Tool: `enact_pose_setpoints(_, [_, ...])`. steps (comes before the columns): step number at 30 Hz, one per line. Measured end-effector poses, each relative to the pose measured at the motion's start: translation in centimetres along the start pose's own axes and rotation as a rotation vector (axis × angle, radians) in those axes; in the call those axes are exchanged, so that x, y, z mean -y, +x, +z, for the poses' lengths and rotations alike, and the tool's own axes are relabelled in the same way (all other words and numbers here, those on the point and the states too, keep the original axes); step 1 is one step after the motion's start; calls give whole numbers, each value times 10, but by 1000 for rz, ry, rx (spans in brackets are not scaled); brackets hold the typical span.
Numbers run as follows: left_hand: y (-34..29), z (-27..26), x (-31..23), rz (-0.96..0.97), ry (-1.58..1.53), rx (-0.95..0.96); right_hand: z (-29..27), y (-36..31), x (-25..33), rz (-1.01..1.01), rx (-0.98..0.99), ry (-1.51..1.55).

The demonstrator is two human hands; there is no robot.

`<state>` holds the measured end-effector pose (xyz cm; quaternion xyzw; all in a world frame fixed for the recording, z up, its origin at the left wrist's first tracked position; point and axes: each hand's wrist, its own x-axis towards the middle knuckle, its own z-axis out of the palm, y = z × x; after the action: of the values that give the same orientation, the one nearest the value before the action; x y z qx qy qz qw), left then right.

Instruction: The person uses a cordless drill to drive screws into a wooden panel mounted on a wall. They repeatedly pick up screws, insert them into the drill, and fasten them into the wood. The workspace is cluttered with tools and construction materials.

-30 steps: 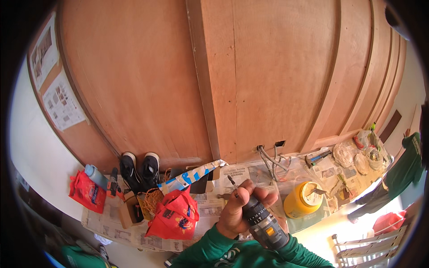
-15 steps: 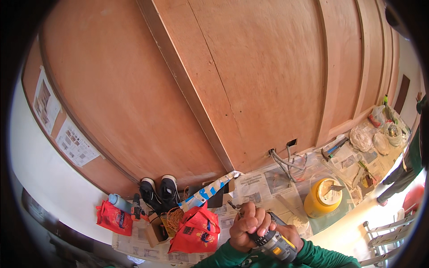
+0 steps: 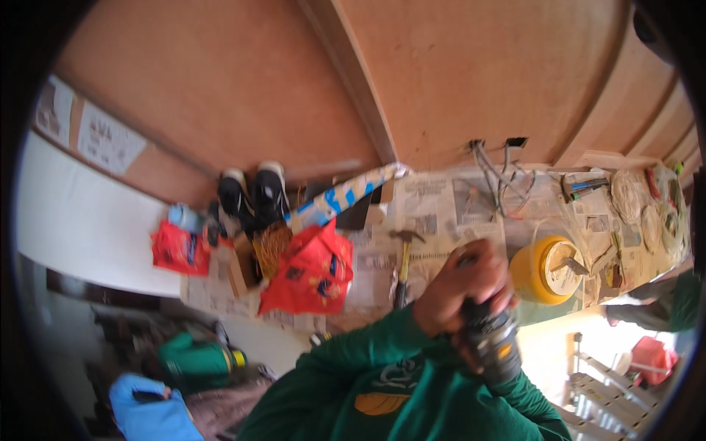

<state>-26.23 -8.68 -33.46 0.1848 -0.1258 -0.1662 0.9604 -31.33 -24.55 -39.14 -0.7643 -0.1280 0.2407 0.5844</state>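
A black and grey cordless drill (image 3: 494, 342) with yellow marks is held in front of my chest, blurred by motion. My left hand (image 3: 467, 283) is closed at its chuck end; any bit there is hidden by the fingers. My right hand (image 3: 468, 354) grips the drill from beneath, mostly hidden behind its body. Left of my hands, a claw hammer (image 3: 404, 266) lies on the newspaper-covered bench (image 3: 371, 264). To the right stands a yellow tub (image 3: 531, 274) of pale paste with a putty knife (image 3: 570, 265) in it.
Along the bench are red bags (image 3: 312, 275), black shoes (image 3: 271, 195), a taped roll (image 3: 346, 197) and plastic bags (image 3: 627, 197). Cables (image 3: 494, 173) hang from the wooden wall (image 3: 478, 81). A ladder (image 3: 603, 393) stands lower right. Other people (image 3: 158, 408) are lower left and at right.
My view has tilted down and shifted, bringing the hammer and people lower left into sight. The drill and both hands now sit higher and further right in view; my left hand stays at the chuck.
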Motion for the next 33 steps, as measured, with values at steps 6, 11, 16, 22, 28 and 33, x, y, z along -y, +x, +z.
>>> enact_pose_setpoints(6, [-6, -79, 31, -36, 452, -494, -31, -4, -42, -219, -299, 64])
enact_pose_setpoints(11, [-135, -165, -20, 113, 1201, -842, -44, -32, -54, -104, -466, 91])
enact_pose_setpoints(16, [-196, -127, -70, -121, 1586, -1076, -51, -40, -82, -60, -416, -149])
enact_pose_setpoints(22, [-220, -68, -165, 591, 1533, -1260, -35, -48, -76, -42, -279, -170])
enact_pose_setpoints(28, [-392, -231, -294, 687, 2133, -1369, -31, -45, -83, -42, -287, -187])
enact_pose_setpoints(33, [-385, -277, -272, -430, 1966, -2009, -22, -41, -66, 39, -291, -81])
